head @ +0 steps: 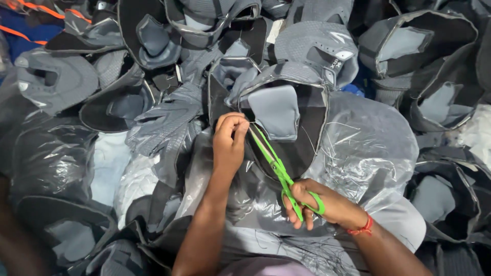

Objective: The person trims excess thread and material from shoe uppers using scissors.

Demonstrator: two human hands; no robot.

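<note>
Centre: grey-and-black shoe upper [286, 122] atop clear plastic sheet [368, 148], amid heaped uppers [414, 46]. Left hand [229, 140], grip pinched shut on upper's edge, perhaps on a loose thread. Right hand [319, 204], fingers through loops of green scissors [279, 171], blades nearly shut, tips at pinched edge. Red band [364, 226] on right wrist.

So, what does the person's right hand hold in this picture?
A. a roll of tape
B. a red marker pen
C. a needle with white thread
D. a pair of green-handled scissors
D. The right hand has its fingers through the loops of the green-handled scissors, whose blades point up toward the left hand, which pinches the edge of the grey and black shoe upper.
</note>
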